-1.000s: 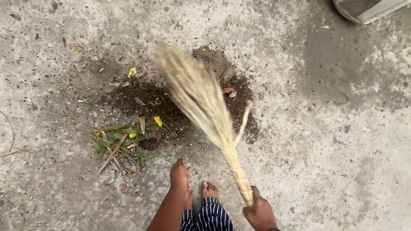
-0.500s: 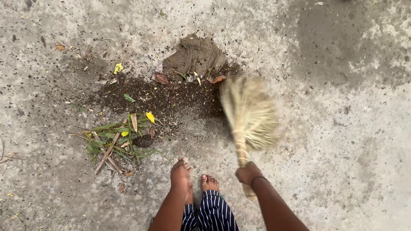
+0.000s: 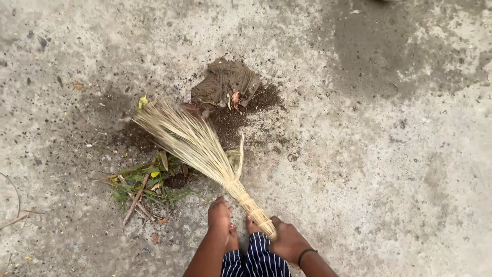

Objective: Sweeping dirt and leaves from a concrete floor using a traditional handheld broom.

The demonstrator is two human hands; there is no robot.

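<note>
My right hand (image 3: pixel 288 242) grips the broom (image 3: pixel 197 146) by its bound handle; its long axis runs up and left from that hand, bristles fanned over the dirt (image 3: pixel 230 118) beside the leaves (image 3: pixel 146 179); my left hand (image 3: pixel 219 218) hangs empty, loosely curled, nearer the leaves.

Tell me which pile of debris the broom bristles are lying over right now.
The dark dirt patch just below the brown crumpled scrap. The broom, held in the right hand, lies across it; the green leaf pile sits beside it.
</note>
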